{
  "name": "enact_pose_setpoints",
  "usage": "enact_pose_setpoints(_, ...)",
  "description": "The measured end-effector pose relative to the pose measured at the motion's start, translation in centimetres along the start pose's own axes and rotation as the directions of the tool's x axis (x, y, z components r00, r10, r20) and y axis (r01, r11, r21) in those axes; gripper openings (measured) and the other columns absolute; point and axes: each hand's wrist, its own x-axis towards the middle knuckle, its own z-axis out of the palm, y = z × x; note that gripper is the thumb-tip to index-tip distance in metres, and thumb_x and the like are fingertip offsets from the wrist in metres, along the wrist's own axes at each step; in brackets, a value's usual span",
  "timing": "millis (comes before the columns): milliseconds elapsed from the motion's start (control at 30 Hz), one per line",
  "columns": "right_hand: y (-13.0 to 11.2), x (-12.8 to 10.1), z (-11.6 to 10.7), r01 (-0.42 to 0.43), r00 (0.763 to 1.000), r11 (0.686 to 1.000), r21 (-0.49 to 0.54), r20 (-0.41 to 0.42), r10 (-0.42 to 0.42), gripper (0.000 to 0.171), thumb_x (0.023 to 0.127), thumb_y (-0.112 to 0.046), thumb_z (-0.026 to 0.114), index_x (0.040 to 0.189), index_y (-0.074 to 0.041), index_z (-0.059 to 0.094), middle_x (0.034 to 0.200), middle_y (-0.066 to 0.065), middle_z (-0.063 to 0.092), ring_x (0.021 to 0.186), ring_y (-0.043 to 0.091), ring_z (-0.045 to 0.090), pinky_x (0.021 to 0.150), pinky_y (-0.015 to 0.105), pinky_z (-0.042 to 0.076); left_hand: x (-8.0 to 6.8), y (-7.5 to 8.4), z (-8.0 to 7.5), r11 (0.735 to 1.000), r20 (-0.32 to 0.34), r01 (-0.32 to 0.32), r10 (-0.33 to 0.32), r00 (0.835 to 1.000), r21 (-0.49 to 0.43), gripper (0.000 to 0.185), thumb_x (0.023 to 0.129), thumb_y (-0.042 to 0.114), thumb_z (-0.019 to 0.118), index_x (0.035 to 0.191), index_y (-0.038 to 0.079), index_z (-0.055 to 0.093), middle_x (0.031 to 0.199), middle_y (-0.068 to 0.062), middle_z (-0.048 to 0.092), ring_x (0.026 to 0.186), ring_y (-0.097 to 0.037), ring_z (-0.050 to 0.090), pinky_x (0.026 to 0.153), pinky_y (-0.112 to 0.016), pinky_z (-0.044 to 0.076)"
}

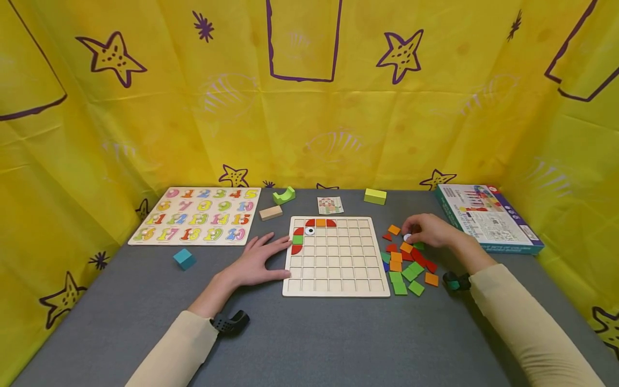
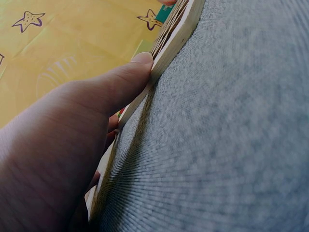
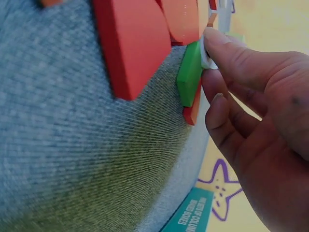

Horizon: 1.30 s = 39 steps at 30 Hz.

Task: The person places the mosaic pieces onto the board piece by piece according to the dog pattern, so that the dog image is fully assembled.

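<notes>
A wooden grid board (image 1: 338, 269) lies on the grey table; a few red, orange and green tiles and a white eye tile (image 1: 309, 231) fill its top left corner. My left hand (image 1: 271, 252) rests flat beside the board, with its thumb (image 2: 123, 79) against the board's left edge (image 2: 175, 35). My right hand (image 1: 411, 234) is over a loose pile of red, orange and green tiles (image 1: 408, 266) to the right of the board. Its thumb and curled fingers pinch a small white round tile (image 3: 206, 57), next to a green tile (image 3: 189, 75) and a red tile (image 3: 133, 46).
A number puzzle board (image 1: 198, 215) lies at the back left, with a teal cube (image 1: 184, 258) in front of it. A wooden block (image 1: 270, 213), a green arch (image 1: 283, 195), a picture card (image 1: 330, 205) and a lime block (image 1: 375, 196) sit behind the grid board. A game box (image 1: 488, 217) is at the right. Yellow cloth walls surround the table.
</notes>
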Motion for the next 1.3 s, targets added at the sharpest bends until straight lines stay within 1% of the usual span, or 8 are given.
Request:
enact_pose_setpoints(133,-0.3,0.0,-0.3,0.008,1.000,1.000,0.027,-0.021,-0.007,0.010,0.094,-0.007,0.071,0.104,-0.006,0.072,0.094,0.003,0.066,0.086,0.024,0.056,0.080,0.039,0.050,-0.1,0.0,0.0,1.000,-0.002,-0.002,0.002,1.000,-0.001,0.081,0.088,0.062,0.068,0.153,0.018,0.047,0.161,0.002,0.036,0.151,-0.038,0.015,0.115,-0.064,0.003)
enact_pose_setpoints(300,-1.2,0.2,-0.3,0.037,0.997,0.998,0.054,-0.069,-0.033,0.020,0.097,-0.010,0.069,0.116,-0.003,0.073,0.109,0.009,0.070,0.097,0.028,0.061,0.089,0.047,0.051,-0.1,0.0,0.0,1.000,-0.006,-0.001,0.001,1.000,-0.008,0.081,0.088,0.062,0.068,0.153,0.017,0.048,0.161,0.001,0.036,0.151,-0.039,0.016,0.115,-0.065,0.003)
enact_pose_setpoints(367,-1.7,0.4,-0.1,0.042,0.996,0.996,0.073,-0.080,-0.036,0.021,0.097,-0.011,0.069,0.117,-0.003,0.073,0.111,0.010,0.070,0.100,0.029,0.061,0.091,0.047,0.051,-0.1,0.0,0.0,1.000,-0.005,0.000,0.000,1.000,-0.008,0.082,0.088,0.062,0.068,0.153,0.017,0.047,0.161,0.001,0.036,0.151,-0.039,0.015,0.115,-0.064,0.003)
enact_pose_setpoints(533,-3.0,1.4,0.6,0.043,0.997,0.989,0.142,-0.074,-0.033,0.018,0.098,-0.013,0.068,0.112,-0.002,0.071,0.103,0.009,0.068,0.093,0.029,0.060,0.083,0.040,0.052,-0.1,-0.1,0.2,1.000,-0.002,0.000,0.000,1.000,-0.008,0.082,0.088,0.062,0.068,0.154,0.018,0.046,0.161,0.001,0.035,0.151,-0.038,0.015,0.116,-0.064,0.003)
enact_pose_setpoints(667,-4.0,2.5,1.1,0.053,0.996,0.983,0.175,-0.075,-0.040,0.021,0.098,-0.013,0.068,0.116,-0.002,0.070,0.101,0.007,0.068,0.086,0.026,0.060,0.078,0.035,0.053,0.0,-0.1,0.2,1.000,-0.003,0.001,-0.001,1.000,-0.007,0.082,0.088,0.062,0.068,0.154,0.018,0.046,0.161,0.001,0.035,0.151,-0.038,0.015,0.116,-0.064,0.003)
enact_pose_setpoints(833,-5.3,4.0,1.8,0.103,0.993,0.975,0.197,-0.077,-0.089,0.023,0.098,-0.012,0.068,0.118,0.001,0.070,0.105,0.011,0.069,0.084,0.027,0.064,0.075,0.037,0.054,0.0,-0.1,0.0,1.000,0.000,0.001,-0.001,1.000,-0.007,0.082,0.088,0.063,0.068,0.154,0.018,0.047,0.161,0.001,0.036,0.151,-0.039,0.015,0.116,-0.064,0.003)
enact_pose_setpoints(1100,-7.9,5.8,2.9,0.078,0.996,0.961,0.265,-0.067,-0.062,0.018,0.097,-0.011,0.068,0.112,-0.001,0.069,0.101,0.011,0.065,0.085,0.027,0.065,0.079,0.041,0.054,0.0,0.0,0.0,1.000,0.007,0.007,-0.007,1.000,-0.008,0.083,0.088,0.063,0.067,0.154,0.018,0.046,0.161,0.002,0.035,0.151,-0.039,0.014,0.116,-0.064,0.003)
enact_pose_setpoints(1300,-9.3,7.2,4.0,0.125,0.991,0.958,0.258,-0.082,-0.107,0.015,0.097,-0.007,0.068,0.110,0.001,0.069,0.098,0.010,0.066,0.082,0.026,0.065,0.076,0.039,0.055,0.0,0.0,-0.1,1.000,0.005,0.001,-0.001,1.000,-0.008,0.082,0.088,0.062,0.068,0.154,0.018,0.046,0.161,0.001,0.035,0.151,-0.039,0.014,0.116,-0.064,0.003)
